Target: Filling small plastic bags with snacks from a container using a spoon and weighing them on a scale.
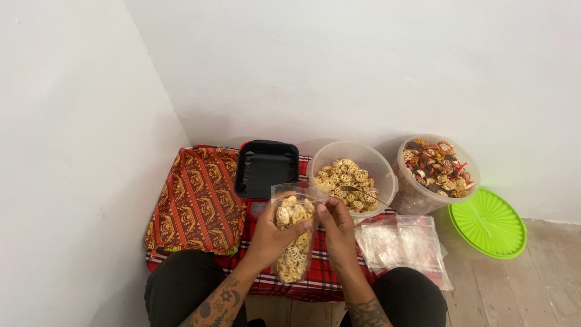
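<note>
The person sits on the floor, knees in dark trousers at the bottom edge of the view, forearms tattooed. Both hands meet over the lap on a clear bag (293, 239) partly filled with pale, wheel-shaped snacks. The left hand (270, 237) wraps around the bag from the left, fingers closed on its side and the thumb across the front. The right hand (337, 230) is at the bag's upper right edge, its fingertips pinching the plastic near the open top. The bag hangs upright between them, above a red checked cloth (321, 275) spread on the wooden floor.

To the right of the hands, a stack of empty clear bags (402, 245) lies flat on the cloth. To the left lies a red and orange patterned pouch (196, 200), against the white wall.

Just beyond the hands stands a black tray (265, 168), empty and tilted a little. Beside it on the right is a clear tub (378, 166) holding more of the pale snacks, with a spoon (363, 194) resting in it. Farther right, touching that tub, a second clear tub (411, 194) holds mixed brown, red and yellow snacks. A green lid (488, 224) lies on the floor at the far right, near the wall.
</note>
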